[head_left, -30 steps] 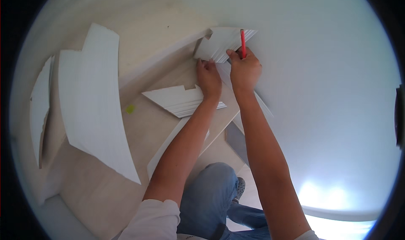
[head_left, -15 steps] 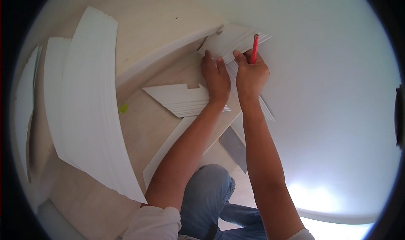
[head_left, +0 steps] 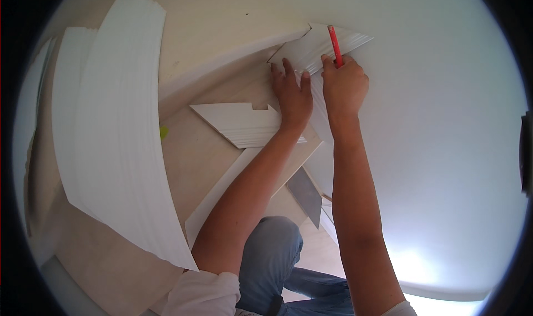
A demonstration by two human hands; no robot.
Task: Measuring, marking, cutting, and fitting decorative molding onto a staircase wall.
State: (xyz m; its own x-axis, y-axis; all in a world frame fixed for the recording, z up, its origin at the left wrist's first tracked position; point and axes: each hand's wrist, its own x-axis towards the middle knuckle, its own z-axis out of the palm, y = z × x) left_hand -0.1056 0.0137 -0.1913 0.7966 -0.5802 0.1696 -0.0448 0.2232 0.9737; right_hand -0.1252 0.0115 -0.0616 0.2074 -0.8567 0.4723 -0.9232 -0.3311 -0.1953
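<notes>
A white grooved, cut piece (head_left: 311, 44) sits in the corner where a pale wooden step (head_left: 211, 38) meets the white wall (head_left: 438, 121). My left hand (head_left: 291, 94) has its fingers apart, with the fingertips at the lower edge of that piece. Beside it, my right hand (head_left: 344, 88) grips a red pencil (head_left: 334, 41) near the piece, pointed end hidden. A second notched white piece (head_left: 227, 121) lies on the wooden tread (head_left: 189, 166) just left of my wrists.
Large white curved sheets (head_left: 114, 127) and a narrower one (head_left: 30, 127) fill the left side. A small yellow-green object (head_left: 164, 132) peeks from under them. My bent knee (head_left: 266, 249) is below, near a grey board (head_left: 305, 196) and another white strip (head_left: 216, 177).
Both hands have moved up and to the right. The left fingers have spread out. The corner piece appears a little higher and further right, and the big sheets appear higher in view.
</notes>
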